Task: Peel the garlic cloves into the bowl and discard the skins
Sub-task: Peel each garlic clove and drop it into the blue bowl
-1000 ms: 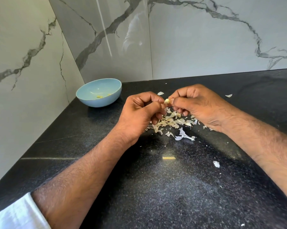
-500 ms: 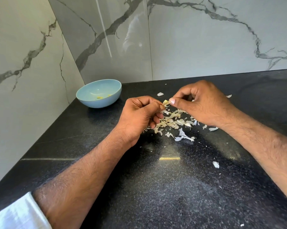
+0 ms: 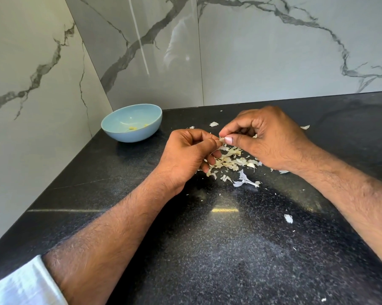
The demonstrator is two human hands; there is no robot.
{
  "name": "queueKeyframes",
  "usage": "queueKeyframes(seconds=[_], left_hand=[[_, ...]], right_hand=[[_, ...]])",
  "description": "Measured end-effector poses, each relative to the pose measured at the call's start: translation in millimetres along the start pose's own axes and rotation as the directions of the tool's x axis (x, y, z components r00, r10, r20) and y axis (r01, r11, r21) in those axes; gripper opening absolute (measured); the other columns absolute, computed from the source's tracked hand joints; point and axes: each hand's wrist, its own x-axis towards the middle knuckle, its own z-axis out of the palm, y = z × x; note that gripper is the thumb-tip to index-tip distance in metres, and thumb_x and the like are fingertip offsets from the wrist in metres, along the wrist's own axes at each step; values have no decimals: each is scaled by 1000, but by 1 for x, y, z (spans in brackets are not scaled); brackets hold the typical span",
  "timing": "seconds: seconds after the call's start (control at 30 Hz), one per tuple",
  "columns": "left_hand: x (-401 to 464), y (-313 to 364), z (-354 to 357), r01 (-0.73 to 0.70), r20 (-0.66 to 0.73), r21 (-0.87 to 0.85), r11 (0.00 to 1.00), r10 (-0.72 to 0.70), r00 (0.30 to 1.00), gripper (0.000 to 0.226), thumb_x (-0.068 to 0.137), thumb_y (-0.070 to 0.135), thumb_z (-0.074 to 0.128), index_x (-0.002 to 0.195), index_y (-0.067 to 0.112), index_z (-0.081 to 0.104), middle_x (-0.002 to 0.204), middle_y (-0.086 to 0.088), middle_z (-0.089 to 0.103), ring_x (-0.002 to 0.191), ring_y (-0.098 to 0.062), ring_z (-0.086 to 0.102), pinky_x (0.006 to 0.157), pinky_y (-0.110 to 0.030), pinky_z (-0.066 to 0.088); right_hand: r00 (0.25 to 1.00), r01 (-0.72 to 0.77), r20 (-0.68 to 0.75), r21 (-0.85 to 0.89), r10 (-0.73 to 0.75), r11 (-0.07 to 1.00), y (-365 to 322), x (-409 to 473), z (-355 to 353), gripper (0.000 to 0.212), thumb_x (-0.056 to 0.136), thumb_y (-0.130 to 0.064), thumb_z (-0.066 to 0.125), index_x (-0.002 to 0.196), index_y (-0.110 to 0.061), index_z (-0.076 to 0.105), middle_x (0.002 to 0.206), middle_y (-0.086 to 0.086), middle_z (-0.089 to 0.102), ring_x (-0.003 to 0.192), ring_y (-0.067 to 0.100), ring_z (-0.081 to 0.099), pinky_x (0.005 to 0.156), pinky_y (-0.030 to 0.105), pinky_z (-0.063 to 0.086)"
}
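Note:
My left hand (image 3: 190, 153) grips a small garlic clove (image 3: 221, 140), mostly hidden by its curled fingers. My right hand (image 3: 267, 139) pinches the clove's exposed tip between thumb and forefinger. Both hands hover just above a heap of pale garlic skins (image 3: 229, 160) on the black counter. A light blue bowl (image 3: 131, 123) stands at the far left near the wall corner, with a few small yellowish peeled pieces (image 3: 131, 128) inside.
The black speckled countertop (image 3: 207, 249) runs to marble walls at the back and left. Stray skin flakes lie around: one (image 3: 288, 218) on the right, one (image 3: 213, 123) behind the hands, one (image 3: 304, 127) at the far right.
My right hand has shifted its grip on the clove's tip and lifted slightly, with the fingers more raised. The left hand stays almost still holding the clove.

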Motion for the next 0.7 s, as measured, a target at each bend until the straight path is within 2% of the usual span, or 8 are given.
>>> queueKeyframes(seconds=[0.27, 0.37, 0.47, 0.53, 0.6, 0.7], left_hand=[[-1, 0, 1, -4, -13, 136, 991, 6, 1000, 14, 97, 4, 69, 84, 1, 76, 70, -12, 73, 58, -18, 61, 48, -28, 49], [-2, 2, 1, -11, -22, 147, 989, 14, 1000, 16, 95, 4, 70, 79, 4, 75, 68, -12, 72, 56, -16, 60, 49, -27, 48], [-1, 1, 1, -10, -45, 119, 993, 15, 999, 17, 94, 3, 69, 79, 4, 75, 68, -12, 71, 55, -15, 61, 49, -26, 48], [-1, 1, 1, -4, -56, 80, 997, 8, 998, 15, 94, 2, 69, 81, 0, 75, 68, -13, 71, 56, -15, 61, 48, -26, 47], [0, 1, 2, -3, -65, 31, 999, 5, 998, 14, 95, 1, 68, 83, -5, 73, 68, -14, 70, 56, -14, 61, 47, -24, 46], [-1, 3, 2, -17, -65, -32, 999, 15, 998, 15, 96, -1, 66, 83, -4, 73, 69, -14, 69, 56, -16, 61, 48, -25, 45]], right_hand=[[998, 38, 49, -35, -36, 999, -3, -1, 2, 17, 89, -17, 83, 101, -29, 83, 86, -14, 73, 81, 6, 69, 70, 25, 57], [998, 6, 63, 1, -6, 1000, -3, -1, 5, 14, 90, -19, 82, 101, -28, 82, 84, -14, 75, 78, 6, 70, 68, 21, 57], [992, -112, 74, 137, 102, 984, -2, -2, 7, 13, 91, -17, 81, 101, -25, 82, 80, -10, 77, 73, 3, 70, 68, 16, 56], [976, -214, 100, 295, 193, 931, 0, -2, 9, 13, 91, -11, 80, 102, -19, 82, 79, -2, 78, 72, 6, 70, 69, 19, 58], [949, -315, 148, 454, 278, 834, 1, -1, 11, 15, 92, -5, 77, 104, -11, 81, 80, 4, 77, 74, 11, 69, 69, 23, 59], [884, -456, 267, 674, 385, 581, 2, 0, 14, 20, 91, 2, 72, 109, -2, 78, 90, 13, 74, 81, 17, 66, 70, 29, 55]])
